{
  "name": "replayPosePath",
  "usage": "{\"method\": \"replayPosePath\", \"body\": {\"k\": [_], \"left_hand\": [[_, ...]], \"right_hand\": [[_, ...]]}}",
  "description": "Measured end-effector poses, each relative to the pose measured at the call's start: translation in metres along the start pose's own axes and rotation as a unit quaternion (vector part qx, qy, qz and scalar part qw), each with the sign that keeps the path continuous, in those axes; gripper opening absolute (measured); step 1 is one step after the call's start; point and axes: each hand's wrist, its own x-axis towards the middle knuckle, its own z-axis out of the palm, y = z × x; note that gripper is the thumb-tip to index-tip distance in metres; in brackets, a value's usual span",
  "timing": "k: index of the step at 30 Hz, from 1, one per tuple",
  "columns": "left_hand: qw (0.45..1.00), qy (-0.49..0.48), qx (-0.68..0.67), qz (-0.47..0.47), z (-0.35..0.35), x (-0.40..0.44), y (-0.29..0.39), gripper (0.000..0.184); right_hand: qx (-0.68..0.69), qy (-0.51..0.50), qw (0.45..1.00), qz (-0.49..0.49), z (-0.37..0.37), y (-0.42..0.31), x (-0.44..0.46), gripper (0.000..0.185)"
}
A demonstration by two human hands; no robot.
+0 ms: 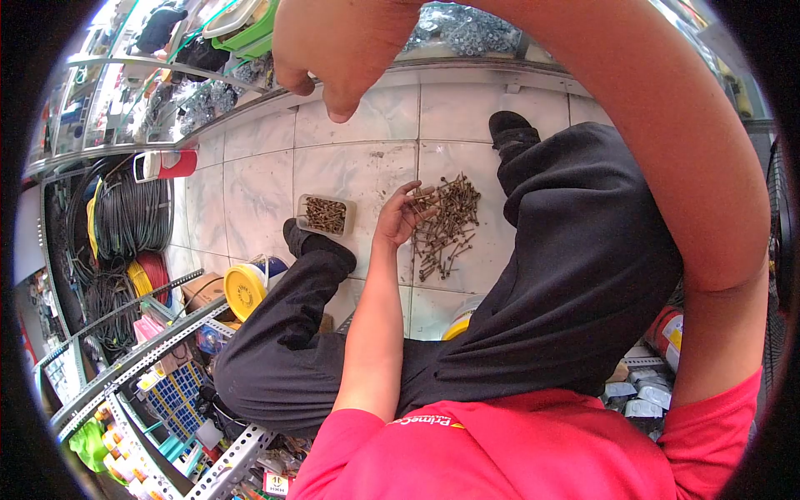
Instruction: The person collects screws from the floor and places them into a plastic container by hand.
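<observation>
My left hand (399, 218) is low over the floor, palm turned up, at the left edge of a loose pile of brownish screws or bolts (450, 225). A few of these lie between its thumb and curled fingers. To the left, a small rectangular plastic tub (350, 218) holds more of the same pieces. Close to the camera, my right hand (346, 54) is raised at the top of the view. Its back faces me and its fingers hang down, slightly apart, with nothing visible in them.
My legs (550, 250) frame the pile on the tiled floor (358, 167). Cable coils (137, 212), a red and white container (171, 164) and a yellow-lidded bucket (245, 292) stand left. Glass shelving (108, 92) borders the back; a perforated metal rack (158, 337) is lower left.
</observation>
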Motion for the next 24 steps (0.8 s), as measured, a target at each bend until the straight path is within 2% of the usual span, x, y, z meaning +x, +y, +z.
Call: {"method": "replayPosePath", "body": {"k": [24], "left_hand": [[1.0,0.022,0.008,0.008,-0.0087,0.0041,-0.0051,0.038]], "right_hand": [[0.0,-0.004,1.0,-0.002,-0.0002,-0.0009,-0.0008,0.048]]}}
